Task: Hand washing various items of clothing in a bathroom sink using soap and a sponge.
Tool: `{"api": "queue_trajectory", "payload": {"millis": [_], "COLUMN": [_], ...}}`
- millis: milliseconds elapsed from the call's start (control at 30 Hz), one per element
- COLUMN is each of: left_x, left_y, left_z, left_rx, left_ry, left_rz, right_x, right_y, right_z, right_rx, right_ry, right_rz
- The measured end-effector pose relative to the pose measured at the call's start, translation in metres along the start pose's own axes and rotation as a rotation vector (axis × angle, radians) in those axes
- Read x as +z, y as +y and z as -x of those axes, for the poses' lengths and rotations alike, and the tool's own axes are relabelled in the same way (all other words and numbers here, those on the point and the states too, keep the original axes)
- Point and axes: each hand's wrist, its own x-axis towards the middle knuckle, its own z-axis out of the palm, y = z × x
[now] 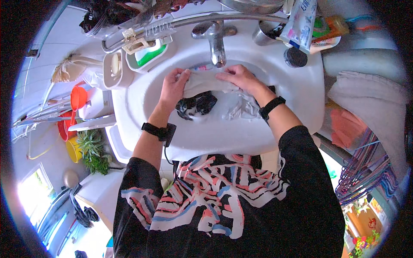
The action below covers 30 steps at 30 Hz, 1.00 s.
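A pale wet cloth (206,80) is stretched between my two hands, low over the basin of a white ceramic sink (206,135). My left hand (176,85) pinches its left end between thumb and fingers. Its right end is gripped by my right hand (242,77), just in front of the spout of the chrome faucet (216,48). Below the cloth, a black-and-white bunched fabric piece (196,104) rests in the basin. Another whitish wet fabric (246,108) lies to the right, partly hidden by my right forearm.
Along the sink's back left stand a soap dish (113,71) and a tray with a green-and-white item (150,56). A metal cup (263,34), a toothpaste tube (298,25) and a round black lid (295,57) sit at the back right. Clothes hangers (361,171) hang at right.
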Motion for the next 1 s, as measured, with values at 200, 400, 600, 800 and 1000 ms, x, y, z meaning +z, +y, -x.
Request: {"api": "queue_trajectory", "payload": {"millis": [200,400,600,800,1000], "left_x": [-0.005,0.023,0.064,0.111,0.102], "left_y": [-0.013,-0.01,-0.031,-0.03,-0.033], "left_z": [-0.016,-0.021,-0.048,-0.049,-0.053], "left_rx": [-0.009,-0.168,-0.128,-0.109,-0.093], "left_ry": [-0.102,0.082,0.24,0.031,0.048], "left_rz": [-0.12,0.513,0.162,0.269,0.288], "right_x": [-0.006,-0.026,0.037,0.042,0.064], "right_y": [0.027,0.034,-0.013,-0.004,0.01], "right_z": [0.008,0.007,-0.001,-0.03,-0.035], "right_rx": [0.177,0.113,0.092,0.204,0.108], "right_ry": [-0.035,-0.067,0.472,0.76,0.585], "right_rz": [-0.289,-0.44,-0.43,-0.367,-0.696]}}
